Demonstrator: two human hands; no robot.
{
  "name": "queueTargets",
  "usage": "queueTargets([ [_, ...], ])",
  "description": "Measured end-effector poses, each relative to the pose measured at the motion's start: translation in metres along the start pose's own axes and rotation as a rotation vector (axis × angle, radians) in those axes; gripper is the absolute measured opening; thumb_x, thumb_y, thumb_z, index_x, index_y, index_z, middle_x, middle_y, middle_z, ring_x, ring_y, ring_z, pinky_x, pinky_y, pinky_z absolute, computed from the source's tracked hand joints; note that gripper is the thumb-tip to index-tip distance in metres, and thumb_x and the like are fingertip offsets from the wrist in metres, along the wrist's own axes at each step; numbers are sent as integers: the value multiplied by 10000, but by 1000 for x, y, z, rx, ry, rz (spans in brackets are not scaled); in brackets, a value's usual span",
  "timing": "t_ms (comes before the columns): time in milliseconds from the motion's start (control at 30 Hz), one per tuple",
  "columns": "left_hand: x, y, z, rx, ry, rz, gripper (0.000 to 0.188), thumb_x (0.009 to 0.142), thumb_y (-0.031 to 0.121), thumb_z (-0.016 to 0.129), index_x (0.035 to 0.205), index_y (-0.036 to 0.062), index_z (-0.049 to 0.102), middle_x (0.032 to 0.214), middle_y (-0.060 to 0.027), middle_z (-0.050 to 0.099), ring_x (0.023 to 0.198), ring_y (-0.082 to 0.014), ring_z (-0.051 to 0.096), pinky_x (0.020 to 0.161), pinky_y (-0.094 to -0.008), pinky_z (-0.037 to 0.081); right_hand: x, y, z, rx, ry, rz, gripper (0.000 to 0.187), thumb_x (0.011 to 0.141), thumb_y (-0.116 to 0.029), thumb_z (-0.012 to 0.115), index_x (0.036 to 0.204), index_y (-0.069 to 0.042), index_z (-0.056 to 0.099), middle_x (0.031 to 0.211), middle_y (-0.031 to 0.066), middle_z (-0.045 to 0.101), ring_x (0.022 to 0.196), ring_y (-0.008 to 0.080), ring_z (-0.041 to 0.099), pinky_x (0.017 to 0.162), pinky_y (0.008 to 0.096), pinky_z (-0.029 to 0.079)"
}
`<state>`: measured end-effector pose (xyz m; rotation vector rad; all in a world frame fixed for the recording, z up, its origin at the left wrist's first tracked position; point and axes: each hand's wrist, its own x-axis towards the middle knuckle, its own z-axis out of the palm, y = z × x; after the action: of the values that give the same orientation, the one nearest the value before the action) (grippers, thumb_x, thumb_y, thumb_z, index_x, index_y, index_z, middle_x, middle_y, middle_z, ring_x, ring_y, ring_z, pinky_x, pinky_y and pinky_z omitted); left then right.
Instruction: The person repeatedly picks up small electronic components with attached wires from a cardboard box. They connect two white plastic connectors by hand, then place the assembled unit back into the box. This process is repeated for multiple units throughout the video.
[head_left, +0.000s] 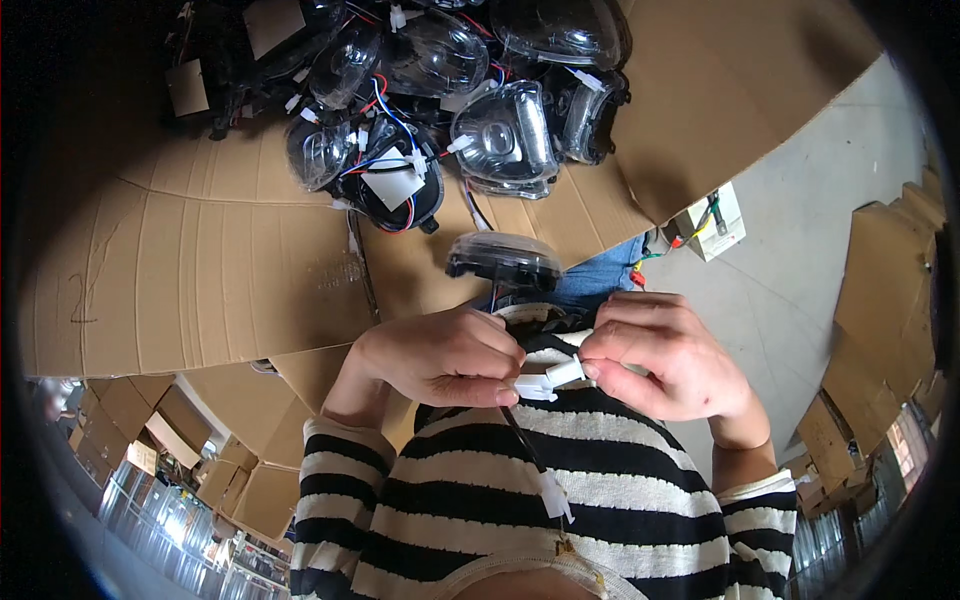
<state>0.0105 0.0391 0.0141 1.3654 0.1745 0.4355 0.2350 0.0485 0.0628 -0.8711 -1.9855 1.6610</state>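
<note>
Head view: two white plugs at the centre of the frame, in front of my striped shirt (pixel 620 500). The left plug (pixel 535 388) and the right plug (pixel 566 372) meet end to end, slightly angled; can't tell if one is seated in the other. Both look like hard plastic: very light, stiff, likely a bit slick, with a thin tab under the left one that I'd judge could snap. Best hold is by the flat sides of each housing, clear of the tab and not by the wires.

Left hand (pixel 445 362), left of centre: fingers curled in, thumb and bent forefinger pinching the left plug near its back end. Right hand (pixel 665 362), right of centre: thumb tip and forefinger pinching the far end of the right plug, other fingers folded, palm not visible.

A dark lead (pixel 526 440) hangs below my left hand to a loose plug (pixel 555 497) over the shirt, lower middle; looks limp, would swing easily. A lamp (pixel 505 262) sits just above my hands, clear cover up; cover likely smooth and easy to scratch, so grip the black rim. More lamps (pixel 505 135) heap on the cardboard (pixel 220 290), upper middle, wires trailing.
</note>
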Motion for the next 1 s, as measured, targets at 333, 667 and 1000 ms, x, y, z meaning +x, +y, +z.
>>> queueTargets([
  [333,0,-6,5,3,-36,-12,246,822,133,493,620,6,430,599,-106,445,557,-281,445,531,-354,338,-7,-9,6,-159,7,-11,105,679,-52,599,685,5,510,628,89,435,564,226,459,493,317,389],
  [667,-7,-10,9,16,-8,-53,224,817,130,504,645,0,444,614,-106,464,568,-277,461,538,-354,344,-6,-5,13,-147,22,-11,118,647,-38,601,673,9,495,613,88,423,554,230,454,484,314,385],
  [1000,-13,-7,17,-129,80,-193,149,822,113,504,732,-5,504,638,-94,488,546,-229,481,502,-314,351,-9,4,16,-178,102,25,72,676,-39,565,663,-21,496,576,79,413,522,219,436,467,319,365],
])
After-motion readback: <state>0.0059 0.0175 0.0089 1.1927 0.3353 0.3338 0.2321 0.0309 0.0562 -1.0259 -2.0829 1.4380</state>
